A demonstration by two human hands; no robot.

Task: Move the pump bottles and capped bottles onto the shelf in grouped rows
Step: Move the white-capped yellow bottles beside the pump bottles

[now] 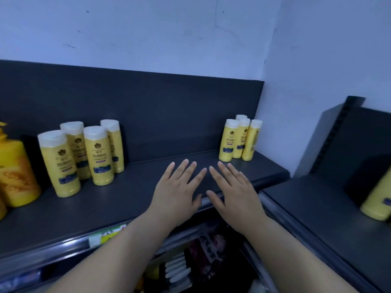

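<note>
Several yellow capped bottles with white caps (98,155) stand in a cluster on the left part of the dark shelf (131,193). A second cluster of smaller-looking yellow capped bottles (239,140) stands at the shelf's far right, against the back panel. A large yellow pump bottle (14,174) is cut off by the left edge. My left hand (177,191) and my right hand (234,187) lie flat, fingers spread, side by side over the shelf's front middle, holding nothing.
A second dark shelf (317,201) adjoins at the right, with one yellow bottle (378,199) at the frame edge. Below the shelf front rail (69,244) with its price tag, lower shelves hold dark packaged goods (203,250). A pale wall rises behind.
</note>
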